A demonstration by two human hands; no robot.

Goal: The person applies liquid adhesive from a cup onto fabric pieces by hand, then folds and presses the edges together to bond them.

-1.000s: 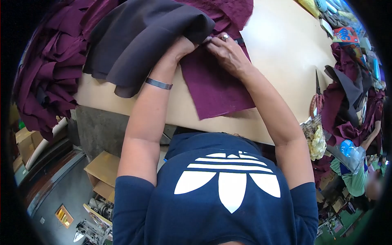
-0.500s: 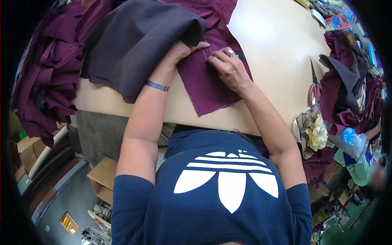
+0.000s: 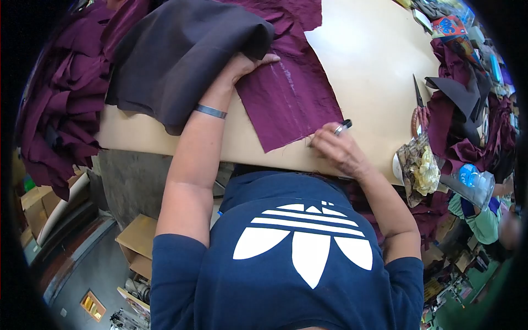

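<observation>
Maroon cloth [image 3: 286,104] lies on the pale table, a light line running down it to its lower edge. On its upper left part rests my left hand [image 3: 247,65], partly under a dark grey cloth [image 3: 187,55]; thumb and some finger are stretched out flat. My right hand [image 3: 338,148] is just right of the maroon cloth's lower corner, fingers closed round a black pen-like tool [image 3: 346,124] whose end sticks out above the knuckles.
Scissors [image 3: 420,107] lie at the right of the table [image 3: 374,71], above a crumpled plastic bag [image 3: 423,170]. A maroon heap [image 3: 66,93] hangs over the left edge. A clear bottle [image 3: 476,181] and a co-worker's green sleeve [image 3: 484,224] are at the far right.
My right hand has moved down and right along the maroon cloth to beyond its lower edge. The light line now shows uncovered. My left hand has stayed near the same spot.
</observation>
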